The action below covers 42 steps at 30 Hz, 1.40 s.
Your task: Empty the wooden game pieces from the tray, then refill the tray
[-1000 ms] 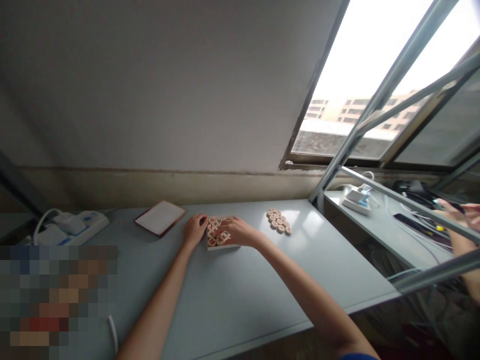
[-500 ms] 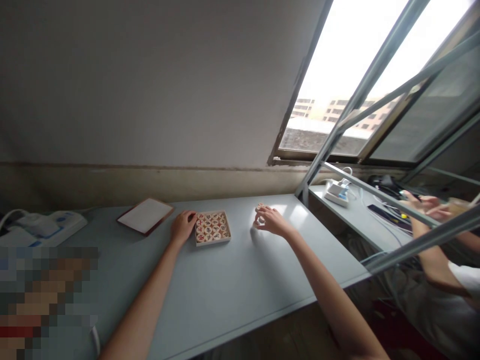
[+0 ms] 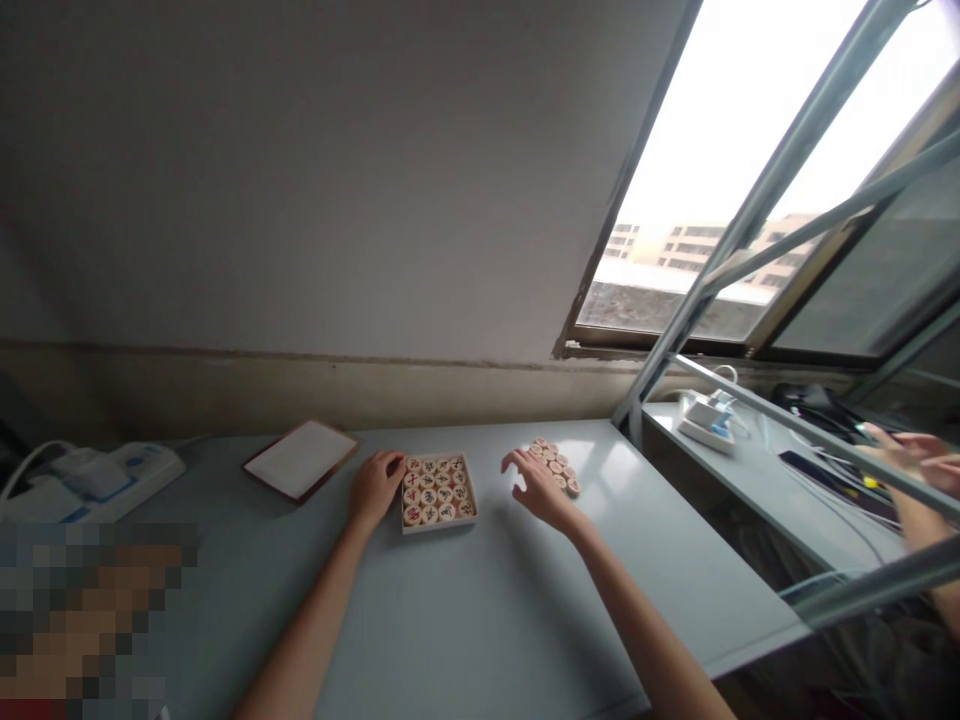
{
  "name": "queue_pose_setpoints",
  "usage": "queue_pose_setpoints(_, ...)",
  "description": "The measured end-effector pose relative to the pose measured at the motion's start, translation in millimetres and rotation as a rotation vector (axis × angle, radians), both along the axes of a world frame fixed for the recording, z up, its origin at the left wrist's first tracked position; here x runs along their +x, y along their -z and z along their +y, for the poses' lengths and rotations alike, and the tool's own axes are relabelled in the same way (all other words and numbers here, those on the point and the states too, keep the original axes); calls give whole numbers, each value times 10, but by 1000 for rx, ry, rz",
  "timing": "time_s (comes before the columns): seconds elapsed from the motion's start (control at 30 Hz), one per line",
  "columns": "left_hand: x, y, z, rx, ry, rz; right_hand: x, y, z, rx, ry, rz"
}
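Observation:
A small square box [image 3: 439, 523] on the grey table [image 3: 480, 620] holds several round wooden chess pieces [image 3: 435, 490] with red and dark marks. My left hand [image 3: 375, 487] rests against the box's left side, fingers curled on its edge. My right hand [image 3: 538, 488] hovers to the right of the box with fingers spread, just beside a loose cluster of round pieces [image 3: 559, 464] lying on the table. Nothing shows in that hand.
The box lid [image 3: 300, 458] lies upside down to the left. A white power strip [image 3: 90, 478] sits at far left. A second desk at right carries a white charger [image 3: 705, 412], cables and a phone; another person's hands [image 3: 911, 455] work there. Wall and window stand behind.
My right hand left the box, went right to the loose pieces, and now hovers beside them with fingers spread. My left hand stayed at the box's left side.

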State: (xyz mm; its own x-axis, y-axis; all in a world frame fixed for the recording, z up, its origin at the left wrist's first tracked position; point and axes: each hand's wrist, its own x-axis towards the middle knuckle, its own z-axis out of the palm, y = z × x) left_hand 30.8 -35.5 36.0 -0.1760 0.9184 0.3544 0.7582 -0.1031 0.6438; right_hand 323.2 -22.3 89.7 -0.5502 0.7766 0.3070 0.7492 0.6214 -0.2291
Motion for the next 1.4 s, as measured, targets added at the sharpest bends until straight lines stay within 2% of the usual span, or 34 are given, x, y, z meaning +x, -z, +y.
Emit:
queue_pose_setpoints(0.07,4,-6,-5,1,-7,-23,-349,9,-4,-16,-85,47)
queue_pose_setpoints(0.17,5,-8,-12,1,-14,-56,-871,7,18,10,-163,5)
queue_pose_setpoints(0.27,3,-9,-18,2,-10,-60,-1184,-22,94,40,-203,-76)
queue_pose_setpoints(0.33,2,-10,-19,-2,-8,-51,-1235,-40,157,46,-213,-110)
queue_pose_setpoints(0.6,15,-22,-19,8,-26,-33,-1082,11,217,55,-153,-111)
queue_pose_setpoints(0.87,10,-59,-24,-39,-19,-25,-1330,4,224,71,-259,-75)
queue_pose_setpoints(1.0,13,-75,-34,-52,-18,-20,-1152,-82,292,83,-151,7)
queue_pose_setpoints(1.13,15,-62,-31,-33,-22,-3,-616,-139,416,103,44,12)
queue_pose_setpoints(1.27,11,-39,-12,-16,-17,6,-65,-85,536,79,177,-89)
queue_pose_setpoints(1.4,20,-53,-23,-21,-25,1,225,2,595,78,308,-162)
